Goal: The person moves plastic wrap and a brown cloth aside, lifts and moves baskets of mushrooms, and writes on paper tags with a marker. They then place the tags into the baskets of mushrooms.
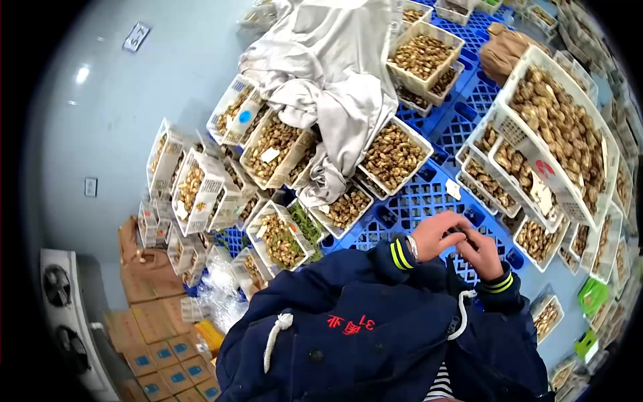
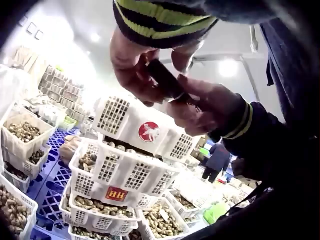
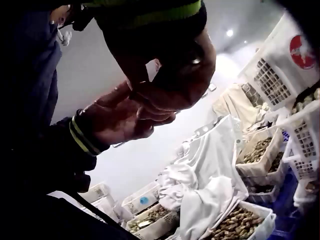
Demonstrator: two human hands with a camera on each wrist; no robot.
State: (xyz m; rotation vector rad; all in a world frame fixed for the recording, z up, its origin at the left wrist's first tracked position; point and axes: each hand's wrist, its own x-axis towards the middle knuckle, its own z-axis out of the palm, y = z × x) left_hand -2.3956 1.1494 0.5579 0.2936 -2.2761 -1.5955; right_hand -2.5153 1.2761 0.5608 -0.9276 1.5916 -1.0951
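In front of the jacket, above the blue pallets, my two hands meet. My left hand (image 1: pixel 437 236) comes in with its fingers curled about a small, dark, elongated object (image 2: pixel 165 79). My right hand (image 1: pixel 482 254) pinches the lower end of that object between thumb and fingers, as the left wrist view shows. What kind of object it is, I cannot tell. In the right wrist view my right hand (image 3: pixel 175 82) overlaps the fingers of my left hand (image 3: pixel 117 117), and the object is hidden there.
Stacked white crates (image 1: pixel 529 167) of brown shellfish-like pieces stand at the right. More filled crates (image 1: pixel 274 151) stand at the left, some partly under a grey cloth (image 1: pixel 335 74). Blue pallets (image 1: pixel 418 201) lie beneath. Cardboard boxes (image 1: pixel 157 321) are piled at lower left. Another person (image 2: pixel 217 159) stands farther back.
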